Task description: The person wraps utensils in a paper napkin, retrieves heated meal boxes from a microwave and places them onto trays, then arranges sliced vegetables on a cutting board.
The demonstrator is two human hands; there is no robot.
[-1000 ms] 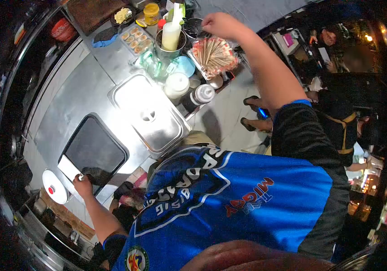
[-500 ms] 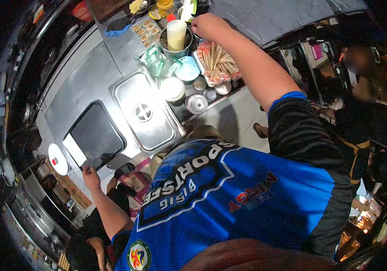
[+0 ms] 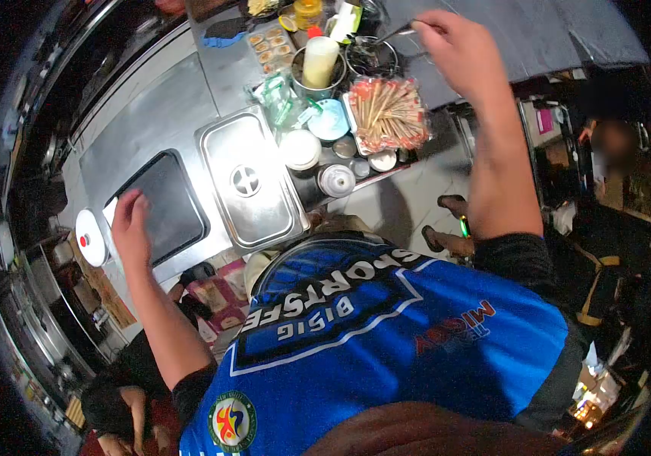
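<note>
At the upper right, my right hand (image 3: 462,53) is closed on the end of a thin-handled utensil (image 3: 400,33). Its far end reaches to a round metal pot (image 3: 395,64) with dark contents, so its kind is hidden. On the left, my left hand (image 3: 130,224) is raised over the edge of a black tray (image 3: 177,197), fingers loosely bent and slightly apart. Behind that hand, a white strip (image 3: 110,208) is mostly covered. Beside the tray lies a steel pan lid (image 3: 272,209) with a round recessed handle.
Around the pot stand a squeeze bottle (image 3: 320,64) in a metal container, wrapped sticks (image 3: 390,114), a blue-lidded tub (image 3: 329,120) and several jars (image 3: 300,150). A white lid with a red knob (image 3: 91,238) sits far left. Other people (image 3: 124,406) are nearby.
My right hand has moved right, away from the pot, and the utensil handle now shows. My left hand has risen from the tray's near corner and now covers much of the white strip.
</note>
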